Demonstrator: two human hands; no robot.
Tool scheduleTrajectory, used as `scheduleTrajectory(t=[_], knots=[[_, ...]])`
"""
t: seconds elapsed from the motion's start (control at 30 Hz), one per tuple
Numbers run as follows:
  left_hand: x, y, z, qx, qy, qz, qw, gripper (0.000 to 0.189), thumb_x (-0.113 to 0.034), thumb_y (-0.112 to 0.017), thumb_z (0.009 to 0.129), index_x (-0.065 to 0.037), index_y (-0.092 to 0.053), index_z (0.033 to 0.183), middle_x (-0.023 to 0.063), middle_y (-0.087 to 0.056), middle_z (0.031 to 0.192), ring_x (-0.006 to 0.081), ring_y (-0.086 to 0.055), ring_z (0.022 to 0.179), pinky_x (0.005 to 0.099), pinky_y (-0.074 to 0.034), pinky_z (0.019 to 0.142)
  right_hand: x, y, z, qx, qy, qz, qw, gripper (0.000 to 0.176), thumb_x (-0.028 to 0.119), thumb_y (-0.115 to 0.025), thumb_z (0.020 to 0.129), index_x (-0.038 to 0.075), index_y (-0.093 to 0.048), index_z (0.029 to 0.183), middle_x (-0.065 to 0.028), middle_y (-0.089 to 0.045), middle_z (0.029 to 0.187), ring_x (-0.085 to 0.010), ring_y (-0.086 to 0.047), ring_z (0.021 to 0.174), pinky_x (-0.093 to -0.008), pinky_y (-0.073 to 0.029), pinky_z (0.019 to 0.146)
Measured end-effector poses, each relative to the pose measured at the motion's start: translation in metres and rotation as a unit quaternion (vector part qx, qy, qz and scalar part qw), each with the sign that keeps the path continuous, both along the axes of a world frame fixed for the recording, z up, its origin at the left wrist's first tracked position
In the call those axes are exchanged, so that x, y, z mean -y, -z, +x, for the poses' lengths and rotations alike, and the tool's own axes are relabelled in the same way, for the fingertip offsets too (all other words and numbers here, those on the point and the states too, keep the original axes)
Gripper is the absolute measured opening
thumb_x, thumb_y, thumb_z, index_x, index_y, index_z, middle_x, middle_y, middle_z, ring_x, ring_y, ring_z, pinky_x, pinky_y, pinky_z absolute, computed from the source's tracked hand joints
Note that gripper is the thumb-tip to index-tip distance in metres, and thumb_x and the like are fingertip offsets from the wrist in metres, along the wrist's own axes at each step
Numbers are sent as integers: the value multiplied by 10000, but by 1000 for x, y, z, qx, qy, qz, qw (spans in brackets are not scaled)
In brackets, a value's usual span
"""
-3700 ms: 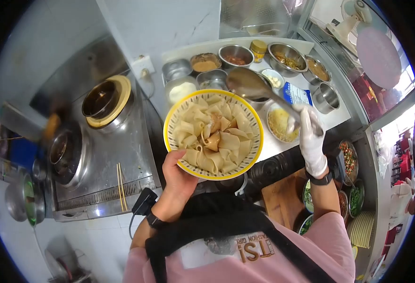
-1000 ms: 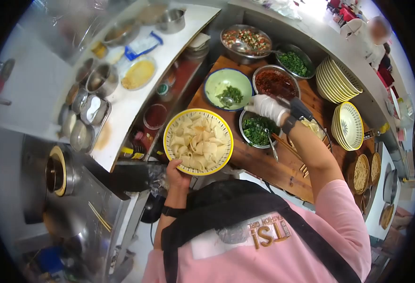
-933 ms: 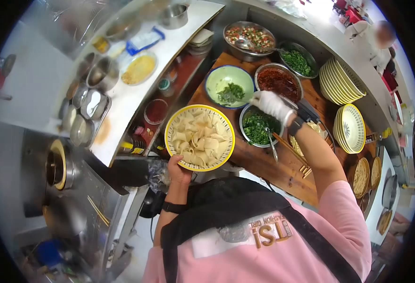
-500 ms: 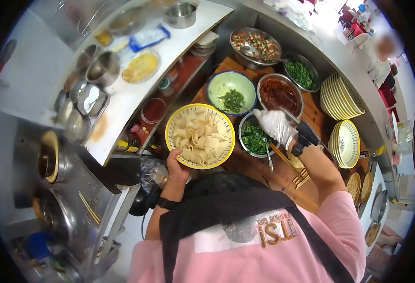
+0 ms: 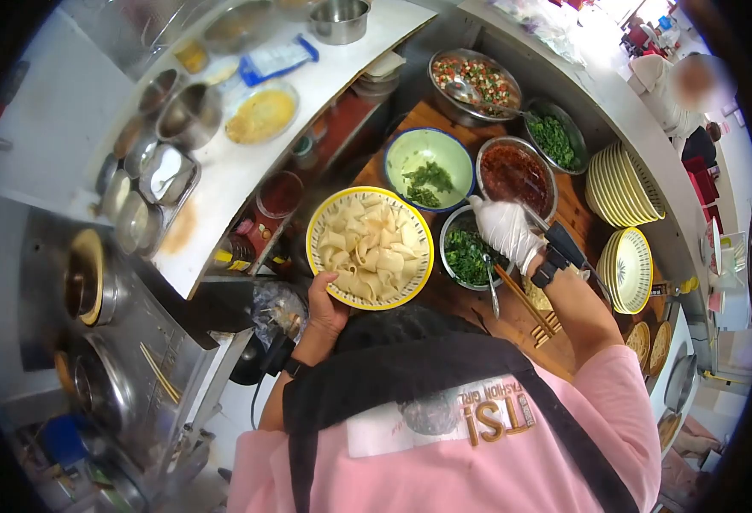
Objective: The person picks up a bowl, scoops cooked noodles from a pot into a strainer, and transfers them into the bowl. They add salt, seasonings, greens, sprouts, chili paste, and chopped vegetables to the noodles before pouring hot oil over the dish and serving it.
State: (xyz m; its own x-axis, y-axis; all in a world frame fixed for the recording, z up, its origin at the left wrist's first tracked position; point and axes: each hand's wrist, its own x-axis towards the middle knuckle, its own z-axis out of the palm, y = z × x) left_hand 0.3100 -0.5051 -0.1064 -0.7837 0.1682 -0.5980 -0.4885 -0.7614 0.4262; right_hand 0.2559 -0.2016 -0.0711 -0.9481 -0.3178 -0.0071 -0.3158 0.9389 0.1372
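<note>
Left hand: the left hand is under the near edge of the noodle bowl. The fingers are closed on the rim, and the bowl is held up level.
Noodle bowl: it is round with a yellow rim and full of wide flat noodles. It is held above the wooden board, just left of the greens bowl. No long side is seen.
Right hand: the right hand is gloved and is held over the greens bowl. Its fingers are bent and close together, pointing away from the body. Whether any greens are pinched cannot be told.
Which way: the noodle bowl lies to the left of the gloved fingers and a bit nearer the body. The two bowls are almost rim to rim.
Nearer hand: the right hand is nearer to the greens.
Other bowls: a green bowl and a red chili bowl are set just past the fingertips.
Changed: a second ago the gloved hand was stretched toward the green bowl. Now it has been pulled back over the greens. The noodle bowl has been kept in the same grip.
</note>
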Motion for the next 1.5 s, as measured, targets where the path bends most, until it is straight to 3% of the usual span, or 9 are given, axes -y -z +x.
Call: scheduleTrajectory(t=[0.37,0.53,0.63,0.9,0.97,1.03,1.13,1.3,1.5], knots=[[-4,5,4,-41,-7,0,999,572,-145,-473,691,8,-343,1227,170,-449,1194,311,-447,1093,416,-352,950,26,-14,17,101,48,-320,941,232,131,-477,793,82,-541,1011,-177,-570,660,-347,-563,607,-423,-456,550],[-4,7,7,-41,-21,-1,999,560,-141,-476,696,8,-351,1221,166,-461,1180,305,-456,1083,413,-362,942,40,-25,49,-52,-181,-67,980,323,78,-483,737,1,-486,1050,-37,-487,566,-176,-487,406,-304,-376,359],[-1,11,8,-39,-18,8,999,548,-142,-478,697,10,-361,1211,166,-464,1175,302,-459,1079,411,-367,938,43,-29,48,-106,-168,-56,978,328,69,-481,734,-6,-487,1053,-29,-473,566,-169,-482,411,-299,-371,356],[2,3,13,-20,-6,36,999,579,-138,-460,674,6,-352,1225,176,-443,1200,316,-436,1109,434,-357,953,-2,9,2,37,94,-416,904,228,183,-470,818,75,-561,997,-202,-577,731,-304,-587,640,-378,-471,559],[2,9,12,-55,-22,51,997,638,-117,-460,638,-17,-329,1254,176,-428,1221,340,-432,1111,457,-355,948,-14,-5,-11,255,134,-444,848,261,243,-464,859,20,-564,950,-40,-579,669,-117,-528,532,-254,-435,490],[7,23,11,-74,-22,25,997,665,-126,-461,623,-21,-313,1262,174,-419,1227,341,-425,1117,455,-351,955,-15,-29,-12,339,247,-492,763,310,315,-439,871,35,-569,895,-5,-531,614,-73,-458,484,-225,-396,448],[8,26,12,-61,-39,3,997,684,-132,-460,608,-22,-306,1266,175,-421,1223,345,-422,1118,453,-348,959,-56,-62,-18,257,267,-437,819,346,358,-504,829,26,-595,862,-23,-568,635,-82,-499,500,-221,-428,482],[11,28,12,-78,-42,52,995,687,-149,-445,606,-17,-306,1266,181,-411,1228,344,-407,1132,455,-341,962,-196,-26,-69,113,338,-345,868,237,148,-570,754,62,-615,970,-82,-642,808,-159,-610,687,-263,-485,654],[13,27,14,-81,-28,10,996,717,-192,-437,591,-5,-300,1269,193,-408,1230,353,-405,1131,464,-333,960,-249,36,-120,125,300,-145,935,610,243,-656,667,115,-430,1219,-143,-477,1194,-290,-465,1085,-332,-386,908]])
